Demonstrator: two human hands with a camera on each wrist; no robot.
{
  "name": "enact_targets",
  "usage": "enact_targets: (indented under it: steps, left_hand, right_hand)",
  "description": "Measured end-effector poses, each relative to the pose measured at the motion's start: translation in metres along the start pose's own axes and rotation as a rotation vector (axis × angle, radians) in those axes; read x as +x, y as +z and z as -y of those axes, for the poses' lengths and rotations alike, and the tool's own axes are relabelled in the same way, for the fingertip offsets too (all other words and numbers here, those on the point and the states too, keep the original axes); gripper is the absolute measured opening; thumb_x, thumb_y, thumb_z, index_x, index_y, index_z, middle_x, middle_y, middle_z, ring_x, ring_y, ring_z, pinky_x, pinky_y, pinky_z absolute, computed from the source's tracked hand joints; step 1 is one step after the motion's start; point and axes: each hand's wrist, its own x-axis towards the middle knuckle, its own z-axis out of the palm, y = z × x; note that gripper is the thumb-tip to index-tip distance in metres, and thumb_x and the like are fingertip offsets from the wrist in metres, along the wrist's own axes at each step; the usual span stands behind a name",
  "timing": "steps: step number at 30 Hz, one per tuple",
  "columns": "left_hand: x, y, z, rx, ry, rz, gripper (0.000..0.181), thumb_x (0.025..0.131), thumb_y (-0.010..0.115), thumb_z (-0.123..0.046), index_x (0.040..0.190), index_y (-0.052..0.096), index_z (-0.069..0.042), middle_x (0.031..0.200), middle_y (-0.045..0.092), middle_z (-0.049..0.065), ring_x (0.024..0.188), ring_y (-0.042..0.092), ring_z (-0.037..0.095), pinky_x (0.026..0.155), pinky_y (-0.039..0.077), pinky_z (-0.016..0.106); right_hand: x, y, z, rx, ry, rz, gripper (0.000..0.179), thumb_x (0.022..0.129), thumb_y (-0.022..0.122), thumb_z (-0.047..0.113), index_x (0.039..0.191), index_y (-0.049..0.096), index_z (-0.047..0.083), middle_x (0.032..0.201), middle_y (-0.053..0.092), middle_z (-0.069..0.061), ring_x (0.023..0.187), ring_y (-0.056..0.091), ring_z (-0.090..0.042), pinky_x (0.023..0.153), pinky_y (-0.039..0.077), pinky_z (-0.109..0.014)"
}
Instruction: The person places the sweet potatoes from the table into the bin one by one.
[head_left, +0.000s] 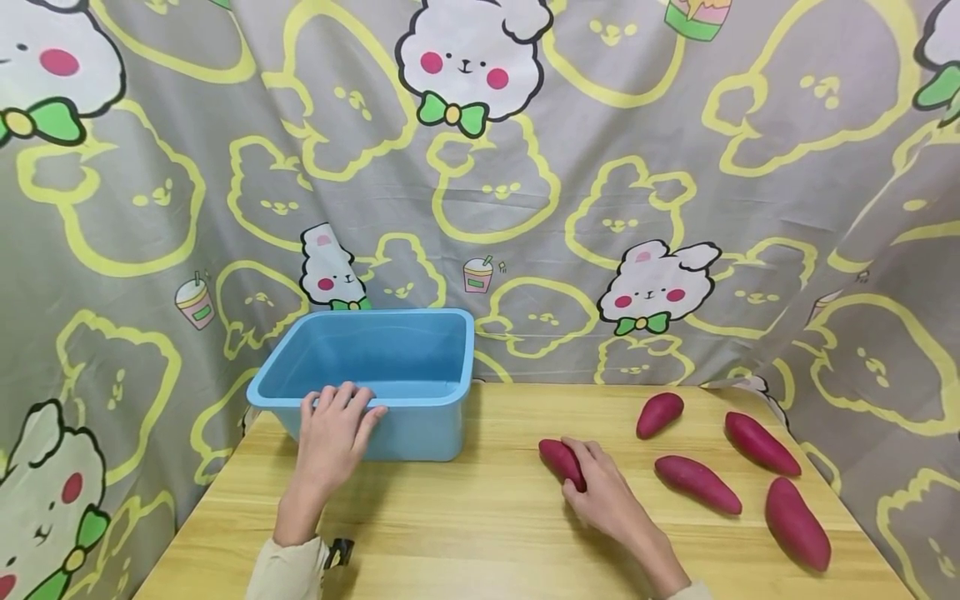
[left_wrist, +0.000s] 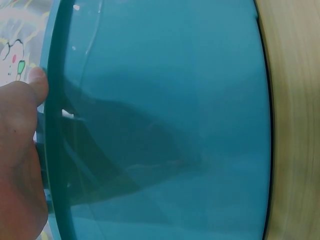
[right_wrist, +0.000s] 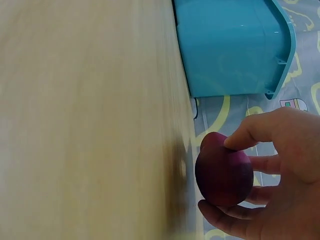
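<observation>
My left hand (head_left: 333, 433) grips the near rim of a blue plastic bin (head_left: 420, 433), its fingers hooked over the edge. In the left wrist view the bin's outer wall (left_wrist: 175, 100) fills most of the picture, and the fingers are partly hidden behind the rim. My right hand (head_left: 603, 492) holds a purple-red sweet potato (head_left: 558, 460) between thumb and fingers. The right wrist view shows this sweet potato (right_wrist: 225, 175) end-on, close over the wooden table, with the thumb on one side and fingertips around the other.
Several more sweet potatoes lie at the right of the wooden table (head_left: 465, 533): a short one (head_left: 660, 414) at the back, long ones (head_left: 697, 483) beside the right hand, and a thick one (head_left: 797, 525) near the right edge. A patterned grey curtain (head_left: 525, 167) hangs behind.
</observation>
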Motion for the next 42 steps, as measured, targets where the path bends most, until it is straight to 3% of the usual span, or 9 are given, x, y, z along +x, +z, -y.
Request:
enact_targets:
  steps: [18, 23, 42]
  left_hand:
    - [-0.001, 0.003, 0.0, -0.002, -0.008, 0.031, 0.021, 0.103, 0.061, -0.036, 0.101, 0.061, -0.014, 0.098, 0.057, 0.008, 0.098, 0.049, 0.035, 0.097, 0.03, 0.061]
    - [0.0, 0.004, -0.001, -0.012, -0.006, 0.015, 0.021, 0.103, 0.062, -0.034, 0.102, 0.062, -0.013, 0.098, 0.057, 0.009, 0.097, 0.049, 0.035, 0.097, 0.03, 0.062]
    - [0.001, 0.0, 0.001, -0.015, -0.009, 0.01, 0.022, 0.102, 0.062, -0.035, 0.103, 0.062, -0.013, 0.101, 0.058, 0.01, 0.099, 0.049, 0.036, 0.098, 0.028, 0.062]
  right_hand:
    - [-0.001, -0.012, -0.01, 0.039, -0.034, -0.151, 0.065, 0.078, 0.076, 0.003, 0.14, 0.059, 0.009, 0.12, 0.061, -0.01, 0.099, 0.058, -0.025, 0.078, 0.05, -0.043]
    - [0.001, -0.018, -0.012, 0.044, -0.045, -0.172, 0.064, 0.078, 0.076, 0.005, 0.14, 0.057, 0.007, 0.119, 0.061, -0.012, 0.098, 0.057, -0.025, 0.078, 0.05, -0.043]
    - [0.007, -0.053, 0.006, 0.004, -0.14, -0.236, 0.061, 0.081, 0.076, 0.004, 0.139, 0.056, 0.003, 0.125, 0.06, -0.017, 0.11, 0.057, -0.034, 0.09, 0.046, -0.054]
